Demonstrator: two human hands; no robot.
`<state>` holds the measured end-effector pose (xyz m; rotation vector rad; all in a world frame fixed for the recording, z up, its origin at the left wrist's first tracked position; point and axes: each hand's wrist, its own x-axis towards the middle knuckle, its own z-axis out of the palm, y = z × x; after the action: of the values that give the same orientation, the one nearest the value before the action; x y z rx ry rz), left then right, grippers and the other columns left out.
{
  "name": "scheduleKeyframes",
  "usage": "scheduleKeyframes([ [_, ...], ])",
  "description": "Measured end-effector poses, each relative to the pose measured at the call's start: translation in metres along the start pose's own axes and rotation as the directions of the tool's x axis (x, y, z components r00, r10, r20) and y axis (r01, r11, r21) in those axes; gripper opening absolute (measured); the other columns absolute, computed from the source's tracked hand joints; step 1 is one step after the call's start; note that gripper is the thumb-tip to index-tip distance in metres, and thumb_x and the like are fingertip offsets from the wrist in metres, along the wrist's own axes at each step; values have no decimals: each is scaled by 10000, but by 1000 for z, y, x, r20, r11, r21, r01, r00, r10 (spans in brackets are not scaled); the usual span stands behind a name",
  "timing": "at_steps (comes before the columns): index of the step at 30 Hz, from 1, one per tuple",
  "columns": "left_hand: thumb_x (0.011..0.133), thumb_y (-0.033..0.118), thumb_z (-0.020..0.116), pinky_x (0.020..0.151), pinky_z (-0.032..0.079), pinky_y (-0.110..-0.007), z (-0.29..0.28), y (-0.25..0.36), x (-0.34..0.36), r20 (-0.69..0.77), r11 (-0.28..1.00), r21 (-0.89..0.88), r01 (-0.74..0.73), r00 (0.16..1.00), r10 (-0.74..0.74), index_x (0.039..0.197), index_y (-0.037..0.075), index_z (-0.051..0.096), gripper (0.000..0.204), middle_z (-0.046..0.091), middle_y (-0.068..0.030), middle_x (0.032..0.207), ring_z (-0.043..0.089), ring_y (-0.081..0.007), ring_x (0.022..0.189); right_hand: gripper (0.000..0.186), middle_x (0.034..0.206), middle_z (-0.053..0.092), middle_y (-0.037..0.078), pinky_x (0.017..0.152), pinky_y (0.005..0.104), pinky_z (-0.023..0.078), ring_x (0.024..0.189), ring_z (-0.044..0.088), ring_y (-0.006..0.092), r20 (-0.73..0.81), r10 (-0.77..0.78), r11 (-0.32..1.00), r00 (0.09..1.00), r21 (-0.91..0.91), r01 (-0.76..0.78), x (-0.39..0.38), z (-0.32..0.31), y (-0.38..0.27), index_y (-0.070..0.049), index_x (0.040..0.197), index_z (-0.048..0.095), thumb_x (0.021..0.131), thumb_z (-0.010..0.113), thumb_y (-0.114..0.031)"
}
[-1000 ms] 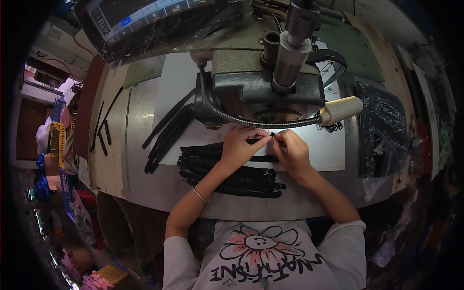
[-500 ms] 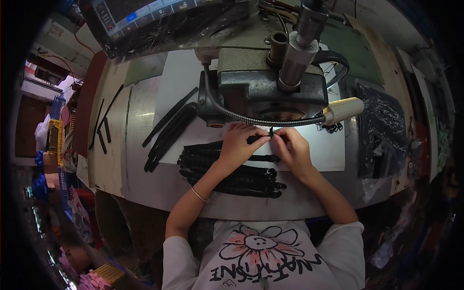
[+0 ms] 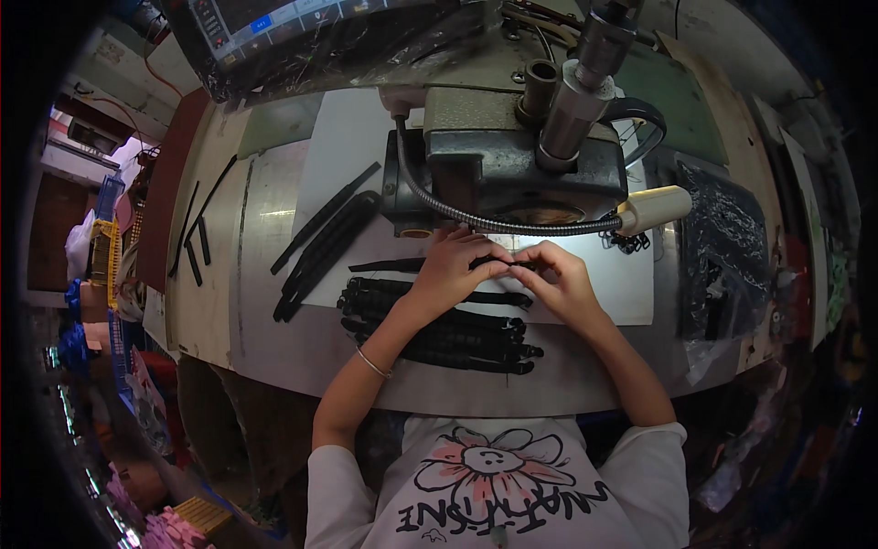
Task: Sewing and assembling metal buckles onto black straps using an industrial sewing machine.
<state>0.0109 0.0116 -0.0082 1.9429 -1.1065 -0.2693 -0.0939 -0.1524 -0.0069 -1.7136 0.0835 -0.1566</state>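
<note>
Below the machine head (image 3: 521,174), my left hand (image 3: 450,274) pinches a black strap (image 3: 389,266), whose tail sticks out to the left past the wrist. My right hand (image 3: 560,279) is closed on the strap's other end, fingertips almost touching those of the left. The exact shape of that end is hidden by the fingers. Just nearer to me lies a pile of similar black straps (image 3: 457,340), partly under my left forearm. More dark straps (image 3: 329,242) lie side by side to the left, on the white sheet's edge.
A lamp (image 3: 654,210) on a metal gooseneck crosses in front of the machine. Small black buckles (image 3: 626,242) lie beneath it. At the right sits a clear plastic bag (image 3: 722,247) of dark items. Thin black strips (image 3: 199,238) lie far left; a plastic-wrapped screen (image 3: 302,41) stands behind.
The held strap's upright end between my fingertips now lies lower and flatter. My right fingers have curled in toward the left ones, and the tail shows more clearly at the left.
</note>
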Motion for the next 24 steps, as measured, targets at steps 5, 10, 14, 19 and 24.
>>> scheduleKeyframes([
  [5,738,287,663,793,407,-344,8,-16,2,-42,984,-168,61,997,-69,926,155,666,229,625,-32,903,567,-221,876,138,640,557,29,515,229,397,564,485,66,-24,-4,998,1000,-63,2,10,-3,9,28,844,611,803,637,-101],
  [10,763,196,639,657,477,-344,2,-29,4,-68,865,435,-249,949,307,998,127,627,245,594,-91,878,579,-243,814,92,707,599,-14,549,207,407,619,503,33,-109,246,969,963,-2,-248,42,-11,15,6,817,585,778,648,-49],
  [14,778,131,596,549,488,-325,0,-35,11,6,791,519,-324,927,375,943,87,604,171,577,-104,797,594,-237,660,216,833,624,51,693,262,453,757,561,112,-122,220,972,968,-57,-228,59,-11,22,8,888,569,695,664,-10],
  [19,756,56,557,657,507,-332,-2,-35,21,110,501,763,-410,845,524,941,36,597,191,593,-108,831,604,-243,809,242,788,631,114,703,307,458,745,590,210,-110,252,930,961,-246,-272,67,-15,32,2,846,574,669,694,-110],
  [24,751,54,560,688,507,-318,2,-40,13,71,697,588,-410,885,460,973,32,600,227,606,-112,904,597,-237,869,341,831,642,159,745,326,463,810,614,258,-78,188,846,979,-494,-201,73,-18,47,2,946,610,683,697,-197],
])
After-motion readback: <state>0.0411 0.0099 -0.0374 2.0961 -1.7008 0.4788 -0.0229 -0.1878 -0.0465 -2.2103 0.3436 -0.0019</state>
